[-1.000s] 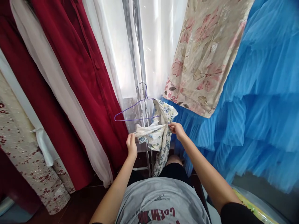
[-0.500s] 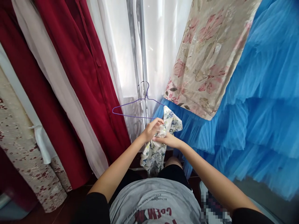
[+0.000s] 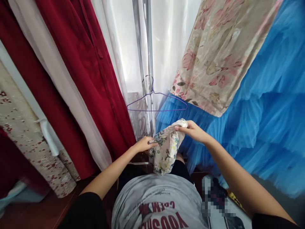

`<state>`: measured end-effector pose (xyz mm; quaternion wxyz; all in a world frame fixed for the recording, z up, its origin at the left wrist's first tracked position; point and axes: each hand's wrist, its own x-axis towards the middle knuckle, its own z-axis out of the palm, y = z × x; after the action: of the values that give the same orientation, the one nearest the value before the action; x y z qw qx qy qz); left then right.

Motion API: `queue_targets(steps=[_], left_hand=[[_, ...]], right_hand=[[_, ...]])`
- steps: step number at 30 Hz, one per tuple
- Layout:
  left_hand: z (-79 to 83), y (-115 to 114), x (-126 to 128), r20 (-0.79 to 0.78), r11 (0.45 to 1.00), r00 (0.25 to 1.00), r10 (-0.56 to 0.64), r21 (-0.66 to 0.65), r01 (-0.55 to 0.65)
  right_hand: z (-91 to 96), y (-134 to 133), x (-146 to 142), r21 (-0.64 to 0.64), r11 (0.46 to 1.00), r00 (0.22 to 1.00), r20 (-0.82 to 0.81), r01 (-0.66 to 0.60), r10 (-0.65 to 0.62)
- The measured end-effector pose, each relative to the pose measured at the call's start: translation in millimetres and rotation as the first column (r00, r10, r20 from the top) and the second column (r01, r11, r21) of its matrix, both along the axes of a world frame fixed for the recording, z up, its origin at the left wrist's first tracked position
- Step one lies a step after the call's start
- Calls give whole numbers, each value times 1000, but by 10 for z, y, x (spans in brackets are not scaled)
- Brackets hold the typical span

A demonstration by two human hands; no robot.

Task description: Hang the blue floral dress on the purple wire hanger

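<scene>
A small white garment with a blue and yellow flower print [image 3: 166,149] hangs folded between my hands in front of my chest. My left hand [image 3: 144,144] pinches its lower left edge. My right hand [image 3: 192,130] grips its upper right corner, a little higher. Just above them a bare purple wire hanger [image 3: 157,103] hangs from a metal rack pole [image 3: 149,63]. Nothing is on the hanger.
Clothes hang close all round: dark red dresses [image 3: 78,73] and a white sheer one on the left, a beige rose-print cloth [image 3: 214,54] and a blue tulle skirt [image 3: 262,111] on the right. White curtains [image 3: 166,41] lie behind the pole. A dark wooden floor [image 3: 40,210] shows at lower left.
The flowered garment has come off the hanger, which now hangs bare. My hands came together and then parted, with the cloth folded smaller between them.
</scene>
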<state>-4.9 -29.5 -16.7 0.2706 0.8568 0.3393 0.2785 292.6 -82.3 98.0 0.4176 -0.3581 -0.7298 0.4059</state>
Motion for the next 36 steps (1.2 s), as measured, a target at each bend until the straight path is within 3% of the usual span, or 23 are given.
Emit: queue_targets(steps=[3, 5, 8, 11, 13, 15, 17, 19, 21, 23, 28, 32, 36], left_hand=[[67, 5, -465, -49, 999, 998, 36, 27, -35], [143, -13, -729, -78, 999, 996, 34, 15, -33], [258, -30, -1043, -139, 999, 990, 37, 0, -37], [380, 16, -1284, -247, 992, 964, 99, 101, -76], [475, 98, -1429, -292, 965, 935, 201, 225, -137], [581, 213, -1568, -300, 915, 899, 317, 345, -208], [697, 342, -1681, -289, 865, 866, 408, 425, -266], [828, 462, -1747, -272, 834, 846, 459, 460, -305], [975, 554, -1748, -240, 810, 838, 490, 480, -335], [1136, 609, -1683, -201, 789, 842, 500, 507, -347], [1531, 643, -1273, -8, 704, 884, 467, 609, -366], [1743, 634, -835, 96, 718, 902, 421, 573, -396], [1822, 568, -581, 246, 634, 850, 465, 577, -514]], right_hand=[[-138, 138, -81, 24, 1000, 1000, -28, 14, -13], [-218, 221, -176, 0, 997, 985, -157, 72, -71], [-262, 304, -311, -133, 978, 879, -431, 162, -204], [-226, 332, -368, -262, 959, 788, -566, 106, -241], [-184, 358, -362, -267, 963, 835, -526, 18, -162], [-140, 427, -343, -200, 980, 926, -373, -20, -57], [-100, 554, -331, -50, 999, 991, -133, 14, -21], [-67, 734, -329, 168, 982, 992, 76, 90, -104], [-49, 940, -332, 360, 920, 953, 187, 159, -237], [-53, 1134, -343, 452, 871, 916, 233, 194, -325], [-157, 1372, -492, 451, 861, 880, 275, 237, -387], [-192, 1299, -623, 459, 858, 866, 304, 233, -397], [-157, 1195, -355, 491, 817, 844, 260, 303, -469]])
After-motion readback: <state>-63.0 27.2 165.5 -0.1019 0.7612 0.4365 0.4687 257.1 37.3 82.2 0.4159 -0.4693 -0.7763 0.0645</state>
